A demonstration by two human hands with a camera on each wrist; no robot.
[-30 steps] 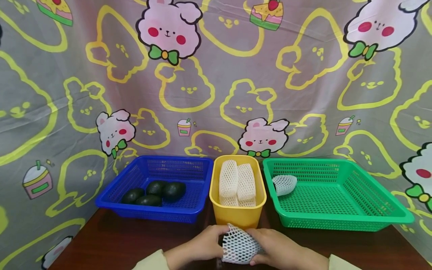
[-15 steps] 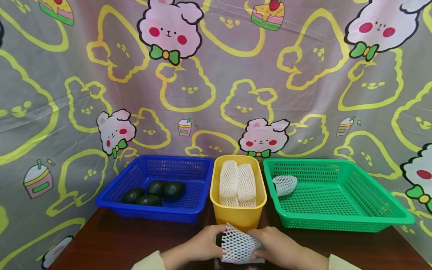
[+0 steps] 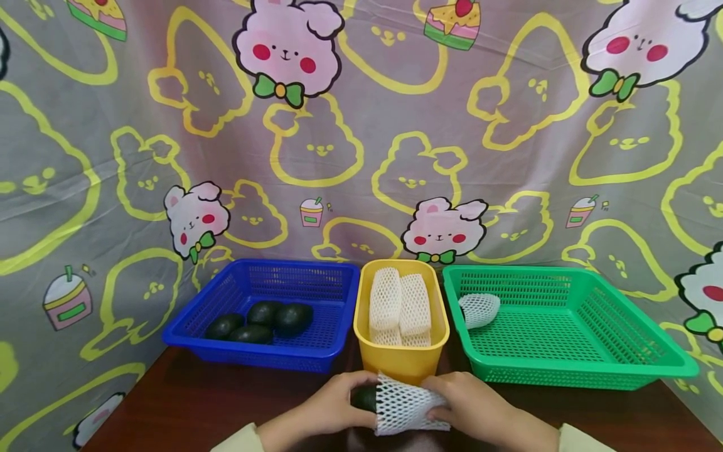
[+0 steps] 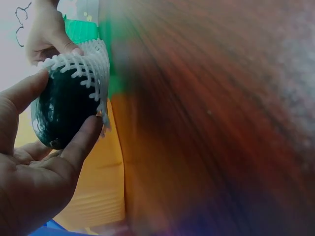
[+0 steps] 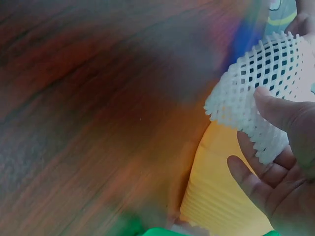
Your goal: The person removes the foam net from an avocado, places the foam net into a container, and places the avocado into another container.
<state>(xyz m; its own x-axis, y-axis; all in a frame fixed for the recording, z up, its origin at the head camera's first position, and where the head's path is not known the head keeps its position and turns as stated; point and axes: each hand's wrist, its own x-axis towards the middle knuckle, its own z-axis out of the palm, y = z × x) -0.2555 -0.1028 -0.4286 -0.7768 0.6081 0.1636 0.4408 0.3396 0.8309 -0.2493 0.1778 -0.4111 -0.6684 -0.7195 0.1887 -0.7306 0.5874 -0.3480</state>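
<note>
Low in front of the yellow bin, my left hand (image 3: 333,405) grips a dark green avocado (image 4: 64,110) between thumb and fingers. A white foam net sleeve (image 3: 407,408) covers the avocado's right part; its left end is bare. In the left wrist view the net's open edge lies around the fruit, near my left fingertips. My right hand (image 3: 474,402) pinches the sleeve's other end, thumb on top in the right wrist view. There the net (image 5: 246,98) looks flattened beyond the fruit. The part of the avocado inside the net shows only through the mesh.
A blue basket (image 3: 254,355) at left holds several avocados (image 3: 294,319). The yellow bin (image 3: 401,364) in the middle contains several foam net sleeves (image 3: 386,298). In the green basket (image 3: 565,373) at right lies one netted fruit (image 3: 479,311). A patterned cloth hangs behind the dark wooden table (image 3: 186,402).
More of the avocado shows at the sleeve's left end. My right hand and the net have shifted slightly right, while my left hand has moved a little left. The baskets' contents look unchanged.
</note>
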